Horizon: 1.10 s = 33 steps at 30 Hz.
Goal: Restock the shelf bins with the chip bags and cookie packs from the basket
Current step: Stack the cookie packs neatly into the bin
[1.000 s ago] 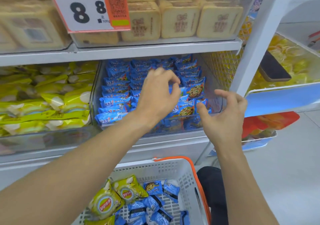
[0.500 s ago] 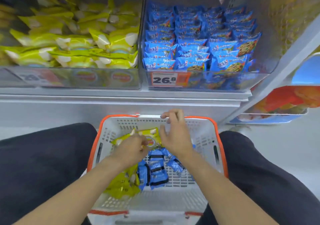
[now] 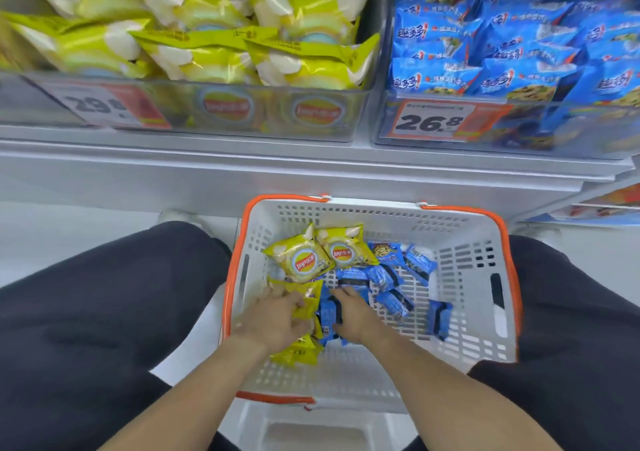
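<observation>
A white basket with an orange rim (image 3: 503, 228) stands between my knees, below the shelf. Inside it lie yellow chip bags (image 3: 306, 260) and several blue cookie packs (image 3: 393, 277). My left hand (image 3: 275, 317) grips a yellow chip bag (image 3: 306, 296) at the basket's left side. Right beside it, my right hand (image 3: 358, 315) closes its fingers on a blue cookie pack (image 3: 329, 312). On the shelf above, the chip bin (image 3: 242, 114) on the left holds yellow bags and the cookie bin (image 3: 540, 131) on the right holds blue packs.
My legs in black trousers (image 3: 104, 312) flank the basket on both sides. A grey shelf ledge (image 3: 311, 170) runs across just behind the basket. Price tags (image 3: 429, 121) hang on the bin fronts. Another low shelf shows at the far right edge.
The view dropped from the cookie bin down to the basket. Both hands came down from the shelf into the basket and now sit lower inside it, on a chip bag and a cookie pack.
</observation>
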Tool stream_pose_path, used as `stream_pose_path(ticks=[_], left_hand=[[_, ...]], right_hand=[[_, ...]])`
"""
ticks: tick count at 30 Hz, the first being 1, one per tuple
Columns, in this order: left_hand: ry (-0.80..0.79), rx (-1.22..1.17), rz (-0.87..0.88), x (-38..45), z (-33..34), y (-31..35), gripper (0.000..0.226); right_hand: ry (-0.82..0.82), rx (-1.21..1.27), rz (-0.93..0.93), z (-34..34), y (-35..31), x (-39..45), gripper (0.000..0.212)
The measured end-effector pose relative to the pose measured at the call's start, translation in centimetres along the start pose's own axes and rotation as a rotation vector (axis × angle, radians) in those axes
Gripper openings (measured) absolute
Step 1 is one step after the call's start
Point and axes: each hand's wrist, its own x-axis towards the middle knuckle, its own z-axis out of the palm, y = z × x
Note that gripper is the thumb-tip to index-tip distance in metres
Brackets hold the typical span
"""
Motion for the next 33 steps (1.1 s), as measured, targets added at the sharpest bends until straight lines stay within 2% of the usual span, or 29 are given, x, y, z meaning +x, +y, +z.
stream_pose_path(ticks=[4, 8, 10, 15, 17, 19, 21, 23, 24, 25, 27, 29, 30, 33], left_hand=[[0.0, -0.009, -0.021, 0.3, 0.0, 0.2, 0.043], [-0.028, 0.009, -0.041, 0.4, -0.2, 0.7, 0.043], [-0.06, 0.017, -0.066, 0.5, -0.6, 1.2, 0.044], [-0.141, 0.046, -0.111, 0.7, -2.0, 2.6, 0.051], [-0.118, 0.042, -0.117, 0.6, -2.9, 3.1, 0.054], [-0.066, -0.017, -0.1, 0.3, -4.2, 3.9, 0.057], [0.006, -0.153, -0.071, -0.1, -6.0, 5.3, 0.056], [0.08, -0.375, -0.07, -0.6, -8.1, 7.1, 0.05], [0.091, -0.566, -0.099, -1.0, -9.2, 8.2, 0.048], [0.07, -0.808, -0.147, -1.3, -10.2, 9.2, 0.048], [-0.086, -1.196, -0.207, -2.0, -12.2, 11.1, 0.048], [-0.222, -1.279, -0.147, -2.6, -13.3, 12.4, 0.046], [-0.242, -1.3, -0.09, -2.8, -13.6, 13.0, 0.046], [-0.127, -1.356, 0.065, -2.9, -14.1, 14.7, 0.05]], right_hand=[[-0.085, -0.059, -0.008, 2.2, 0.7, 2.1, 0.079], [-0.173, -0.24, 0.062, 1.7, 0.2, 2.1, 0.04], [-0.213, -0.296, 0.087, 0.9, 0.2, 1.8, 0.032], [-0.181, -0.227, 0.125, -3.7, -0.1, -0.1, 0.045], [-0.145, -0.169, 0.113, -6.9, -0.9, -1.4, 0.049], [-0.132, -0.076, 0.083, -10.4, -1.8, -2.9, 0.043], [-0.095, 0.045, 0.016, -13.8, -2.6, -4.6, 0.024], [-0.002, 0.123, -0.082, -17.3, -3.3, -6.8, 0.023], [0.045, 0.16, -0.132, -19.0, -3.6, -8.1, 0.024], [0.083, 0.196, -0.186, -20.5, -3.8, -9.4, 0.026], [0.132, 0.3, -0.294, -22.9, -4.0, -12.1, 0.033], [0.157, 0.45, -0.354, -24.5, -3.7, -14.4, 0.032], [0.166, 0.513, -0.376, -25.0, -3.5, -15.4, 0.03], [0.174, 0.608, -0.413, -26.4, -2.8, -17.5, 0.024]])
